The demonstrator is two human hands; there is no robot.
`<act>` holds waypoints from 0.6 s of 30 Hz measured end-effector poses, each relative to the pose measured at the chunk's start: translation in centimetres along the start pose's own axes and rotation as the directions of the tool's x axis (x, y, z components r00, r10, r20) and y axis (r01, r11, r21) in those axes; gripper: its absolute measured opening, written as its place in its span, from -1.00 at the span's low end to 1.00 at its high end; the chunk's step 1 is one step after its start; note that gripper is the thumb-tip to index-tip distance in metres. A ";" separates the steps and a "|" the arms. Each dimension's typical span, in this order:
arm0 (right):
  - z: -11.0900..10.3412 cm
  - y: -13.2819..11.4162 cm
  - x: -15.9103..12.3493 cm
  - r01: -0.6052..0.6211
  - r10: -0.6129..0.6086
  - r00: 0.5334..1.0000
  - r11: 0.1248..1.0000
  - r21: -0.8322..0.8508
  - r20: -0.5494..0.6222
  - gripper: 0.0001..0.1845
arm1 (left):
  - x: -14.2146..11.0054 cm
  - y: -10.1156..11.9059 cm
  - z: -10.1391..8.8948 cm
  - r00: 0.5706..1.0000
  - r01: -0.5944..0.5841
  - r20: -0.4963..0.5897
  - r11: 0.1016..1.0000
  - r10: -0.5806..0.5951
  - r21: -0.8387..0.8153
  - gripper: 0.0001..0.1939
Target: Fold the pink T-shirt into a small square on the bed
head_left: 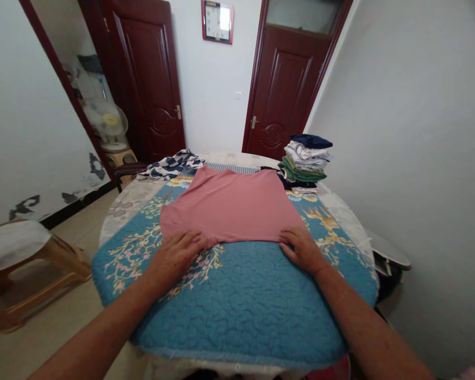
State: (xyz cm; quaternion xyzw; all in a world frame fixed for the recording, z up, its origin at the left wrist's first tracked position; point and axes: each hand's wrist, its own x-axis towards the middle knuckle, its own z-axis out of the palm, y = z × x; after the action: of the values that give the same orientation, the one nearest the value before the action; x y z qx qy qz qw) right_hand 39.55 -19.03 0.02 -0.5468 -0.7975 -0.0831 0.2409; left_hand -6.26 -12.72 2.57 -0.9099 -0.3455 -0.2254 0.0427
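1. The pink top [229,206] lies spread flat on the table, its far edge toward the doors and its near edge bunched slightly under the hands, seen from the head camera.
2. The left hand [176,258] is open, palm down with fingers spread, resting on the top's near left edge. It presses on the cloth but shows no pinch.
3. The right hand [303,249] is likewise open and flat on the near right edge, with nothing gripped.
4. The top looks light, soft and limp, so it would probably crease and drag easily. The near edge, already under both hands, seems the best place to take hold, with a wide two-handed hold to keep it even.
5. Under it lies a blue quilted cover [241,311] with a flower and branch print, over a round table.
6. Beyond the top, a stack of folded clothes [305,163] stands to the right, and a crumpled navy and white cloth [170,164] lies to the left.
7. Further off are a wall clock [217,21], two dark red doors [142,84] [283,89], and a white fan [106,121].
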 end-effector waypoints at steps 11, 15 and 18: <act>5.5 -12.7 8.9 0.081 -0.102 0.987 0.984 0.158 0.128 -0.63 | 2.5 -0.8 1.0 0.951 0.308 0.127 0.910 -0.283 -0.277 -0.57; 7.3 -15.5 10.9 0.104 -0.124 0.983 0.984 0.147 0.135 -0.75 | 2.2 -0.1 0.8 0.960 0.278 0.112 0.914 -0.256 -0.295 -0.58; 7.8 -16.4 11.2 0.185 -0.210 0.965 0.970 0.159 0.156 -0.79 | 1.8 0.2 0.7 0.969 0.245 0.107 0.918 -0.222 -0.311 -0.59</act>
State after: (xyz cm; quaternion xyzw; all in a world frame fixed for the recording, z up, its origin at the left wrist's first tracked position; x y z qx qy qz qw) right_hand 19.11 -12.98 0.66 -0.4509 -0.8698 -0.0019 0.2004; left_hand -4.72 -11.62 2.78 -0.8642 -0.4116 -0.2504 -0.1453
